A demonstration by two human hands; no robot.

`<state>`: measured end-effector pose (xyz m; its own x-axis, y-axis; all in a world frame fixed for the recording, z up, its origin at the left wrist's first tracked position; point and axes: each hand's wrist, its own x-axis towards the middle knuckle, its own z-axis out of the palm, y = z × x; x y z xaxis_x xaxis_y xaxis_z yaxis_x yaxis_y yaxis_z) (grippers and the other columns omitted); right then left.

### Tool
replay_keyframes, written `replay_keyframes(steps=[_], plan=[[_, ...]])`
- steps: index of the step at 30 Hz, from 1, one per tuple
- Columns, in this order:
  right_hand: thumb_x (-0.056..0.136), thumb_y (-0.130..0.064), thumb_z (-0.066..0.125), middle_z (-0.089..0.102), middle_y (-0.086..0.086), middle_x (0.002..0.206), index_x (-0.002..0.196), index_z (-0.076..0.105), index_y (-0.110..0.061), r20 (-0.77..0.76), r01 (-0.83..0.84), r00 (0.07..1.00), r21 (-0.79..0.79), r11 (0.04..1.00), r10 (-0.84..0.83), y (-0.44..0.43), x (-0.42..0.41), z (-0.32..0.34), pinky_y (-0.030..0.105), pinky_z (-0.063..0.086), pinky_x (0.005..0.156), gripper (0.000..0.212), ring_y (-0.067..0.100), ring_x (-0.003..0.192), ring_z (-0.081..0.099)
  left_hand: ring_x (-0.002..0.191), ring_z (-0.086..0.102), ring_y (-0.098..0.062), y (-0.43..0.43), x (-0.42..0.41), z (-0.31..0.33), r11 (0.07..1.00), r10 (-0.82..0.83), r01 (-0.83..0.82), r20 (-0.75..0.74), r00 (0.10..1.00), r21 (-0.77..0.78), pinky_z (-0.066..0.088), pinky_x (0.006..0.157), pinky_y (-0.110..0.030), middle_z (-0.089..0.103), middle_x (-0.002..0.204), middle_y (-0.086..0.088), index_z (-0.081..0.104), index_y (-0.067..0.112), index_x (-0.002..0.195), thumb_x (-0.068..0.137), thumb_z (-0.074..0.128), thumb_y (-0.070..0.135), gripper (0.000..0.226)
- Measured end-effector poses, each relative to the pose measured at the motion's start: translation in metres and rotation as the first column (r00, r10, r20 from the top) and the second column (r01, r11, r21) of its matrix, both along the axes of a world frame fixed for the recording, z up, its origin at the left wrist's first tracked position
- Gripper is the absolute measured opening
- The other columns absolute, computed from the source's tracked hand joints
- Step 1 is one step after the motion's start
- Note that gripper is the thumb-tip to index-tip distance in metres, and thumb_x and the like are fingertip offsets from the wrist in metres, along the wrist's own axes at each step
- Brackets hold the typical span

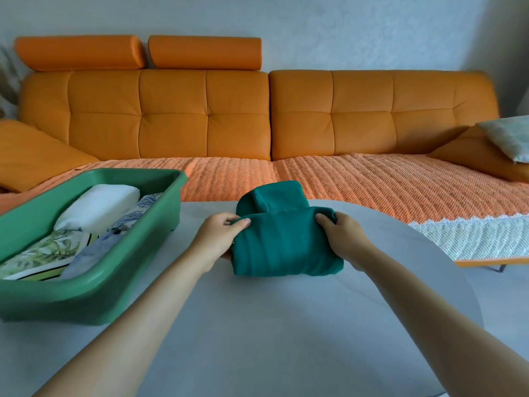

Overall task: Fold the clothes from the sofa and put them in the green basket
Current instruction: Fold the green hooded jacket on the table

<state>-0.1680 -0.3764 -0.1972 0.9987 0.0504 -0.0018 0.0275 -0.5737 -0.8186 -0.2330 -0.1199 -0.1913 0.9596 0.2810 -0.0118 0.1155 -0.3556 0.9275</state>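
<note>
An orange sofa (237,116) stands behind the grey table (257,325). The green basket (94,290) sits at the table's left, holding folded clothes (97,207). Just beside it lies a folded teal garment (283,247), gripped at its left edge by the left hand (220,236) and at its right edge by the right hand (340,236).

A pale, textured wall (343,30) runs behind a long orange sofa (200,116) with a tufted back and two bolster headrests (204,51) (both over its left half). A woven orange cover (357,181) with a white lace edge lies over the seat; a patterned cushion (509,136) rests at the right end. The grey tabletop (257,325) stands in front.
</note>
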Motion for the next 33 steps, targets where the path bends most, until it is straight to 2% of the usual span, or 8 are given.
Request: replay_keyframes(steps=[2,5,11,15,19,24,29,33], plan=[[0.099,-0.053,0.044,0.065,0.007,0.092,0.099,0.061,-0.014,0.024,0.026,0.999,-0.084,0.996,-0.024,0.006,0.008,0.001,0.046,0.053,0.082,0.043,0.024,0.086,0.061,0.094,0.062,-0.013,-0.002,0.004,0.009,0.871,0.105,-0.229,0.29,0.951,0.434,0.049,0.073,-0.03,0.063,0.114,0.008,0.063,0.021,0.111,0.093,0.067,0.032,0.022],[0.1,-0.053,0.041,0.063,0.008,0.09,0.096,0.058,-0.011,0.024,0.04,0.999,-0.152,0.988,-0.037,0.015,0.016,0.002,0.04,0.052,0.074,0.045,0.024,0.081,0.059,0.095,0.064,-0.018,-0.023,-0.003,0.029,0.632,-0.288,-0.393,0.673,0.681,0.668,0.048,0.08,-0.034,0.068,0.111,0.003,0.07,0.016,0.106,0.096,0.058,0.022,0.017],[0.101,-0.051,0.041,0.062,0.008,0.099,0.111,0.058,-0.008,-0.109,0.038,0.993,-0.091,0.995,-0.048,0.019,0.029,0.0,0.042,0.053,0.083,0.047,0.025,0.09,0.06,0.149,0.022,-0.032,-0.038,-0.007,-0.012,0.16,-0.408,0.023,0.045,0.912,0.987,0.019,0.119,-0.054,0.023,0.163,0.0,0.023,0.033,0.156,0.071,0.059,0.078,0.103],[0.099,-0.035,0.052,0.055,0.006,0.119,0.125,0.049,-0.016,0.132,0.099,0.987,-0.078,0.992,-0.088,0.026,0.023,-0.009,0.038,0.046,0.077,0.033,0.023,0.093,0.053,0.151,0.017,-0.033,-0.022,0.017,-0.01,0.226,-0.4,0.206,-0.102,0.911,0.952,0.028,0.118,-0.048,0.009,0.166,0.003,0.003,0.042,0.156,0.066,0.082,0.053,0.12],[0.091,-0.04,0.061,0.048,0.007,0.142,0.129,0.059,-0.019,0.714,-0.03,0.603,-0.425,0.905,0.355,0.018,0.005,-0.009,0.041,0.039,0.105,0.043,0.028,0.126,0.049,0.148,0.027,-0.023,-0.02,0.026,-0.009,0.325,-0.413,0.273,-0.124,0.902,0.906,0.038,0.113,-0.043,0.019,0.165,0.005,0.012,0.037,0.156,0.065,0.08,0.037,0.113],[0.057,-0.078,0.072,-0.002,-0.001,0.167,0.156,0.0,-0.037,0.183,-0.292,0.764,-0.758,0.584,0.619,-0.001,-0.005,-0.013,0.036,0.011,0.122,0.129,0.019,0.153,0.001,0.14,0.041,-0.014,-0.021,0.023,-0.001,0.337,-0.422,0.287,-0.128,0.897,0.897,0.037,0.11,-0.027,0.033,0.16,0.01,0.025,0.034,0.155,0.065,0.077,0.031,0.104],[0.064,-0.036,0.076,0.048,-0.003,0.139,0.146,0.028,-0.037,0.233,-0.249,0.798,-0.712,0.657,0.555,0.004,-0.021,-0.004,0.036,0.047,0.1,0.095,0.024,0.125,0.05,0.121,0.057,-0.02,-0.034,0.008,0.017,0.289,-0.4,0.272,-0.142,0.906,0.918,0.048,0.096,-0.032,0.056,0.141,0.01,0.036,0.036,0.149,0.064,0.076,0.035,0.094],[0.054,-0.046,0.07,0.063,-0.013,0.096,0.125,0.039,-0.045,0.117,-0.345,0.809,-0.7,0.626,0.577,-0.009,-0.036,0.024,0.032,0.051,0.071,0.077,0.017,0.086,0.06,0.104,0.058,-0.017,-0.029,-0.019,0.045,0.367,-0.342,0.425,-0.305,0.889,0.828,0.047,0.074,-0.026,0.061,0.118,0.012,0.035,0.05,0.14,0.053,0.073,0.051,0.094]])
